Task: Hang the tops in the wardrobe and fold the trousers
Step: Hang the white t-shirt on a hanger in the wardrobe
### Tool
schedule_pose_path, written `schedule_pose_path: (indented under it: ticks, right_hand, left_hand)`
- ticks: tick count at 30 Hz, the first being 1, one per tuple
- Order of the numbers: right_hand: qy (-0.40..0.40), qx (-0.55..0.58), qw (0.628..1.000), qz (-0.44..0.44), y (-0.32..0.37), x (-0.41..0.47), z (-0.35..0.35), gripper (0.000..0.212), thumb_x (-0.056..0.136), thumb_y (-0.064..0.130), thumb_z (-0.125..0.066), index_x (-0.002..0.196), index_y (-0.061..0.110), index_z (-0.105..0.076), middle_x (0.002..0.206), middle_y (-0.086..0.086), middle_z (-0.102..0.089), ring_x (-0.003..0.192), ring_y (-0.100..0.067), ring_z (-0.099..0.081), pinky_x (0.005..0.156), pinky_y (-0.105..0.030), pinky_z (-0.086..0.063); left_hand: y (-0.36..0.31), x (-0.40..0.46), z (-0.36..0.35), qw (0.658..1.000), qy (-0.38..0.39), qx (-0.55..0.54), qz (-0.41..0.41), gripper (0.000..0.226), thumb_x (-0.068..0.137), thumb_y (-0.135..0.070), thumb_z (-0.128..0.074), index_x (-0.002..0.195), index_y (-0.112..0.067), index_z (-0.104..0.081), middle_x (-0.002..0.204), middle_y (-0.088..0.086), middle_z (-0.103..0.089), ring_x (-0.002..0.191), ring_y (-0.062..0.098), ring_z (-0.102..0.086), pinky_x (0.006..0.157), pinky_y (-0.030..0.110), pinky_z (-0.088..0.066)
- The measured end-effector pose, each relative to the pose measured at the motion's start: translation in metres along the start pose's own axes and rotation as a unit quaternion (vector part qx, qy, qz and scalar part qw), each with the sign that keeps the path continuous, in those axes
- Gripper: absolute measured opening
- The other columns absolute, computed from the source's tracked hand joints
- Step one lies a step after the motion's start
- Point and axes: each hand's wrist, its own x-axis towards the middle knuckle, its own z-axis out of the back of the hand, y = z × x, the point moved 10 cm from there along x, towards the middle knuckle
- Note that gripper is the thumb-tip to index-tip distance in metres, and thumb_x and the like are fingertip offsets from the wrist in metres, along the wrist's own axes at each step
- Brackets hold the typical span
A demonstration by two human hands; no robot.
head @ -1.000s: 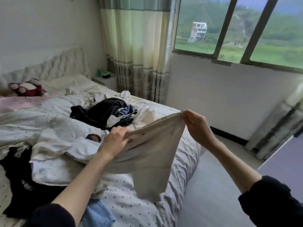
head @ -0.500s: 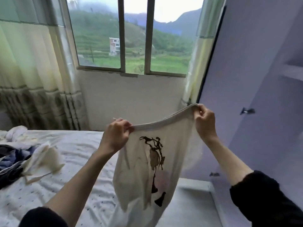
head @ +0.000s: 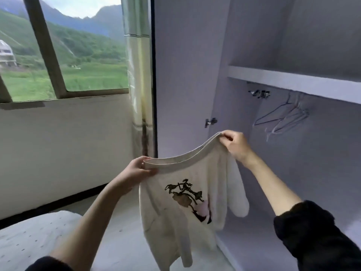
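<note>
A cream top [head: 175, 216] with a dark printed figure on its front hangs in the air between my hands, in front of the open wardrobe [head: 312, 153]. My left hand [head: 136, 169] pinches the left end of its ribbed edge. My right hand [head: 236, 143] pinches the right end, held higher. Several empty wire hangers [head: 281, 118] hang inside the wardrobe, above and to the right of my right hand. No trousers are in view.
The wardrobe's open door [head: 185, 75] stands to the left of its inside. A shelf [head: 293, 83] runs above the hangers. The corner of the bed [head: 29, 239] is at the lower left. A window [head: 68, 55] and curtain [head: 136, 75] lie behind.
My view has swung right from the bed to the open wardrobe. Both hands have carried the cream top off the bed and now hold it spread before the wardrobe.
</note>
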Motion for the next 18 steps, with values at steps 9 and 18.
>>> schedule_pose_path:
  ticks: [9,18]
  right_hand:
    - [0.033,-0.052,0.984,-0.167,-0.099,0.014,0.006,0.008,0.087,0.004,-0.063,0.090,-0.003,-0.065,0.075,-0.003,-0.056,0.070,-0.011,-0.048,0.064,-0.017,-0.037]
    - [-0.059,-0.056,0.968,-0.239,-0.179,0.039,0.053,0.033,0.078,-0.003,-0.070,0.063,0.018,-0.050,0.060,0.007,-0.042,0.056,-0.004,-0.037,0.050,-0.009,-0.031]
  left_hand:
    - [0.019,0.122,-0.058,0.979,0.193,0.051,0.048,0.031,0.065,-0.014,-0.073,0.083,0.010,-0.066,0.076,0.010,-0.056,0.074,0.020,-0.051,0.071,0.034,-0.045]
    - [0.027,0.233,-0.149,0.951,0.255,0.173,-0.027,0.026,0.088,-0.015,-0.062,0.066,-0.008,-0.049,0.065,0.005,-0.039,0.062,0.016,-0.035,0.058,0.027,-0.029]
